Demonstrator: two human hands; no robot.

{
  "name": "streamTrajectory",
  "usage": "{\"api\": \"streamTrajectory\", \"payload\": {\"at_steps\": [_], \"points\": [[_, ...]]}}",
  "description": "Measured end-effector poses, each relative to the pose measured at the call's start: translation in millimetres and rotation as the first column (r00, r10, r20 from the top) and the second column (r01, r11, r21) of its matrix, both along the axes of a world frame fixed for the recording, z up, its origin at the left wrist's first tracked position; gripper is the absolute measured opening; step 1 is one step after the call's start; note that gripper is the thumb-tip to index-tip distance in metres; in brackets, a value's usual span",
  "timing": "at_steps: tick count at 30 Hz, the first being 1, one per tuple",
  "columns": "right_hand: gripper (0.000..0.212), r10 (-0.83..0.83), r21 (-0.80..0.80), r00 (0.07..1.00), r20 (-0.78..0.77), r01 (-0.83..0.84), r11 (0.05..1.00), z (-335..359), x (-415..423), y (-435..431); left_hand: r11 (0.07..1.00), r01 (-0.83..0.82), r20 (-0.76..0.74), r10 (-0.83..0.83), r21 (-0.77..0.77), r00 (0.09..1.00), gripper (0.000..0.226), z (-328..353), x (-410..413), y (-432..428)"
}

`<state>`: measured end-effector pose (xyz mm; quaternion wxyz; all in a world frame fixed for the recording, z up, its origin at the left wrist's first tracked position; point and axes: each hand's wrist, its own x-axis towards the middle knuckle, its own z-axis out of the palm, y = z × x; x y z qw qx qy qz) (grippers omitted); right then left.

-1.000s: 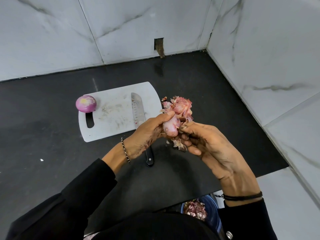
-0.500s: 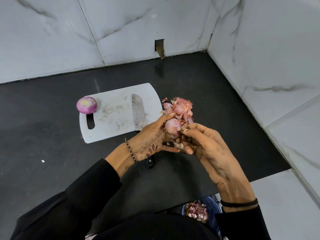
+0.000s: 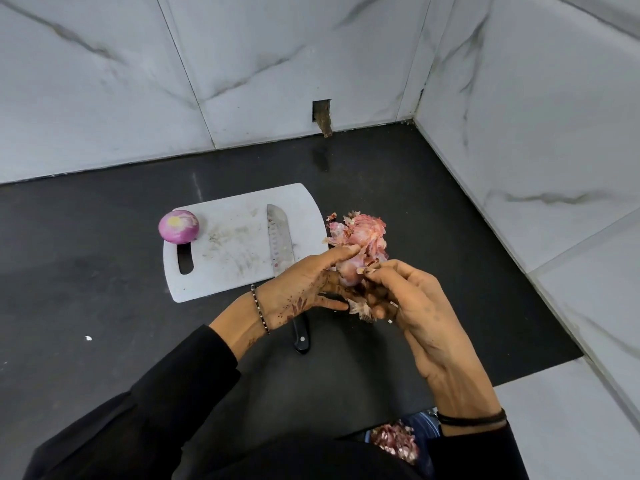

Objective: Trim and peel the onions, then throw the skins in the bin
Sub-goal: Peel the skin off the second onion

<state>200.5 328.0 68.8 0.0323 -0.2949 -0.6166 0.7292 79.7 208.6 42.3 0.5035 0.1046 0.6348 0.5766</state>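
My left hand [image 3: 304, 289] grips a pale pink onion [image 3: 349, 271] just right of the white cutting board [image 3: 225, 275]. My right hand [image 3: 408, 299] pinches a flap of papery skin at the onion's right side, and more loose skin hangs under its fingers. A heap of pink onion skins [image 3: 360, 233] lies on the black counter just beyond the hands. A peeled purple onion [image 3: 178, 226] sits at the board's far left corner. A bin [image 3: 424, 427] holding skins shows at the bottom edge, below the counter, partly hidden by my sleeve.
A knife [image 3: 278, 242] lies on the board's right side, its black handle reaching toward me under my left hand. White marble walls close the counter at the back and right. A white crumb [image 3: 88, 338] lies on the counter at the left.
Both hands have shifted slightly away from me with the onion. My right fingers have worked further round the onion's skin. The peeled onion and knife have not moved.
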Motion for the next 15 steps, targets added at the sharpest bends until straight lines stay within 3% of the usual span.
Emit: {"api": "streamTrajectory", "payload": {"at_steps": [5,9,15], "points": [[0.016,-0.036,0.027,0.999,0.016,0.036,0.999,-7.4,-4.9,-4.1,0.995,-0.098,-0.053,0.097,-0.027,0.994,0.043,-1.9,-1.5,2.5],[0.015,-0.021,0.031,1.0,0.006,0.021,0.999,-9.7,-8.1,-7.3,0.983,-0.185,0.037,0.185,-0.01,0.982,0.051,-6.8,-3.0,3.1],[0.017,-0.007,0.034,1.0,0.022,0.006,0.999,-11.2,-8.4,-5.7,0.988,-0.15,0.036,0.151,-0.03,0.988,0.062,-14.1,-3.3,3.4]]}}
